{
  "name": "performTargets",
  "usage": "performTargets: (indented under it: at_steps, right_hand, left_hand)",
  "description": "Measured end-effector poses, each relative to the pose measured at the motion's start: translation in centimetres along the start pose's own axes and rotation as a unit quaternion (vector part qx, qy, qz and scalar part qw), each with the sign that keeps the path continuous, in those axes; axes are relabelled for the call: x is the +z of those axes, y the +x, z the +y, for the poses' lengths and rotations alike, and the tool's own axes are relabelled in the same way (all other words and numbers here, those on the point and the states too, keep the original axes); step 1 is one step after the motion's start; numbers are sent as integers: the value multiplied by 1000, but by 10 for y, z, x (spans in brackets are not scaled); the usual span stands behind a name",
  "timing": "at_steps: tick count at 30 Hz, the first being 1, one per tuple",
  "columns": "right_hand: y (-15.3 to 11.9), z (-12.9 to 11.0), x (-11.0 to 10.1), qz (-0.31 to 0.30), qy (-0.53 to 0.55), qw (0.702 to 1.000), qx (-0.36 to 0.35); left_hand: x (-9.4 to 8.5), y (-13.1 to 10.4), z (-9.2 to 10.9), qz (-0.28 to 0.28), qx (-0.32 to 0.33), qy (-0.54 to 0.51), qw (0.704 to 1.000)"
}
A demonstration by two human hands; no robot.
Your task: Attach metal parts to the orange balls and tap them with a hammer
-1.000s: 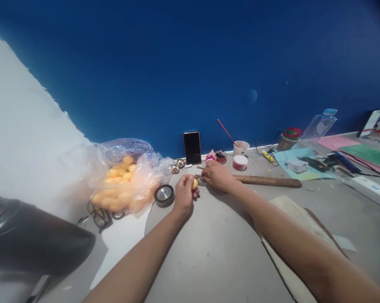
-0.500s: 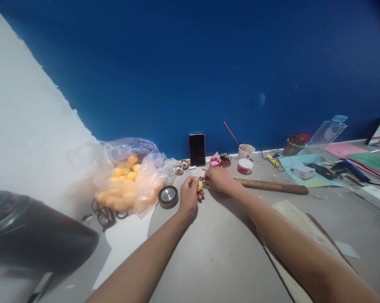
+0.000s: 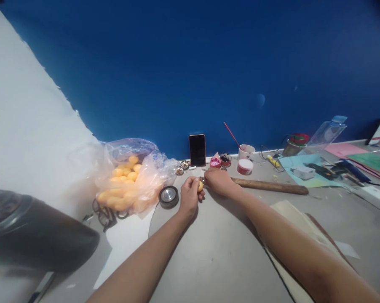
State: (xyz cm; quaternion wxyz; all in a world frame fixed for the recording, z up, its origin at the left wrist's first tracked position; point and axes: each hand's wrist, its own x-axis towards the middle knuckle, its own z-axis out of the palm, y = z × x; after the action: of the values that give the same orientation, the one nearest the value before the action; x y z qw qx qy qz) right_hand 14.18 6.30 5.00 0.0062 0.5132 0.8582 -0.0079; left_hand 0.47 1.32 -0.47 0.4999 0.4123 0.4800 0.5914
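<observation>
Between the fingertips of my left hand [image 3: 191,192] is a small yellow ball [image 3: 200,186], partly covered by the fingers. My right hand [image 3: 219,180] is closed just right of the ball, knuckles up. A small shiny metallic piece [image 3: 203,181] shows between this hand and the ball; what the right fingers grip is mostly hidden. A round wooden handle [image 3: 270,186] lies on the table to the right, its left end running behind my right hand. Left of my left hand is a black round disc with a silver centre [image 3: 168,196].
A clear plastic bag of yellow balls [image 3: 129,176] stands at left. Along the blue wall are a phone [image 3: 197,150], a pink-and-white tub [image 3: 244,166] and a white cup [image 3: 247,150] with a red stick. Cream cloth [image 3: 291,227] lies under my right forearm; a dark cylinder [image 3: 38,235] is at lower left.
Very little differs. My right hand has shifted slightly left, while my left hand keeps the yellow ball in almost the same place.
</observation>
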Motion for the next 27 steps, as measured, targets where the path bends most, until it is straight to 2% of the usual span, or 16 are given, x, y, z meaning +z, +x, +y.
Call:
performTargets:
  at_steps: [14, 27]
  right_hand:
    - [6, 8, 10, 26, 10, 1000, 12]
    - [-2, 13, 7, 69, 71, 995, -1]
  left_hand:
    - [0, 0, 1, -4, 8, 1, 1000]
    - [1, -2, 3, 4, 9, 1, 1000]
